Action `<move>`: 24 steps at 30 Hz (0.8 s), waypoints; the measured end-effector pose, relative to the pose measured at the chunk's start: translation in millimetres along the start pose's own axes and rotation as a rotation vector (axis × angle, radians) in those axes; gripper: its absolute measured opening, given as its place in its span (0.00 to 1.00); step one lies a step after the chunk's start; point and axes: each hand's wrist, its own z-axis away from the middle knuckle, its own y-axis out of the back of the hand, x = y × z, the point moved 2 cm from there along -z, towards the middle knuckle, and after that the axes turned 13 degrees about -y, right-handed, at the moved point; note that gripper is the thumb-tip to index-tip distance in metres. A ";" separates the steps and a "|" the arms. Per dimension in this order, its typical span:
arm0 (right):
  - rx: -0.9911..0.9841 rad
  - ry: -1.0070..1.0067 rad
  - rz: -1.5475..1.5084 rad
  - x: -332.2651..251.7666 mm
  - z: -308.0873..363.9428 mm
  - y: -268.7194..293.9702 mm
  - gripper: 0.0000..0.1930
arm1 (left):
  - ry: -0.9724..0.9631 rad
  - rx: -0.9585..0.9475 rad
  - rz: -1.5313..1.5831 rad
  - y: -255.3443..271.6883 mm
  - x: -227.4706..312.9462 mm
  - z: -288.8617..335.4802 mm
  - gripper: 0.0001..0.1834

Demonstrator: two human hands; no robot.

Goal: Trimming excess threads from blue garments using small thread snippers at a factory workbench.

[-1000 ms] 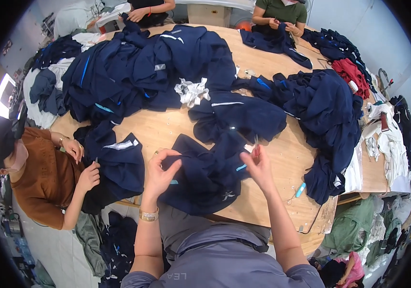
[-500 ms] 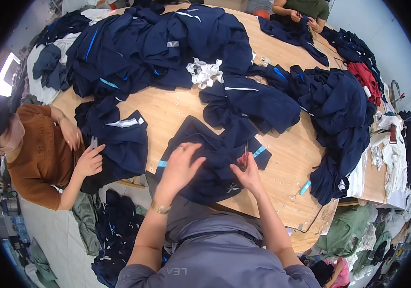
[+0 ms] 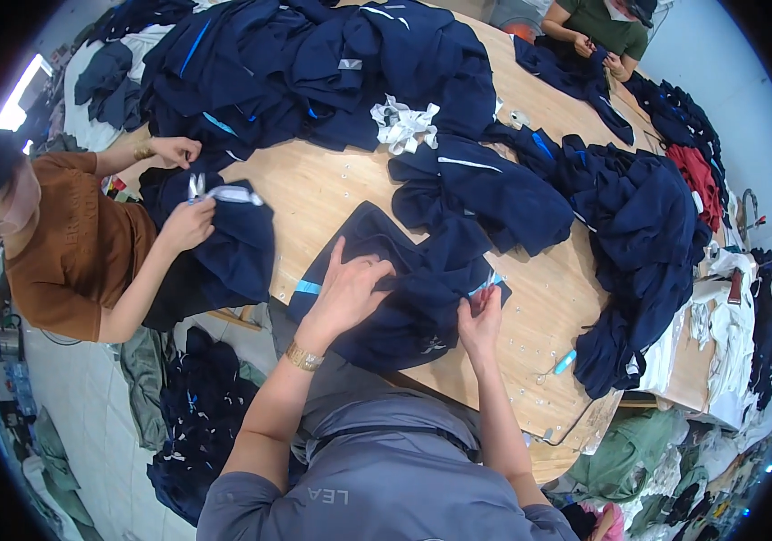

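Observation:
Spread before me is a dark navy garment [image 3: 368, 236] with light-blue strips at both sides and a small pale emblem near its close edge. Over its left half my left hand [image 3: 346, 293] hovers or rests, empty, index finger stretched forward and the others loosely bent. My right hand [image 3: 482, 317] is closed around small thread snips [image 3: 491, 281] with red handles, blades pointing away from me, at the garment's right edge beside a light-blue strip. What the blades touch is too small to make out.
A big navy garment pile [image 3: 314, 72] fills the far table; another heap [image 3: 638, 216] lies right. White strips [image 3: 404, 124] sit mid-table. A light-blue tool [image 3: 565, 362] lies near the right edge. At left a co-worker [image 3: 88, 234] holds scissors over a garment; another person [image 3: 598, 41] works far right.
My right hand has moved slightly right with the snips, to the garment's edge. My left hand has shifted a little, its index finger now extended. The left co-worker's far hand has lifted away.

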 end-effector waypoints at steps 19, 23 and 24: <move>-0.363 0.429 -0.170 -102.3 31.1 -7.9 0.17 | 0.156 0.266 0.784 31.9 36.5 -11.8 0.12; -0.390 0.525 -0.194 -123.4 34.4 -3.6 0.16 | 0.176 0.177 0.769 34.2 38.7 -17.3 0.12; -0.405 0.563 -0.126 -130.6 37.3 -4.2 0.16 | 0.147 0.165 0.767 32.4 38.7 -17.1 0.13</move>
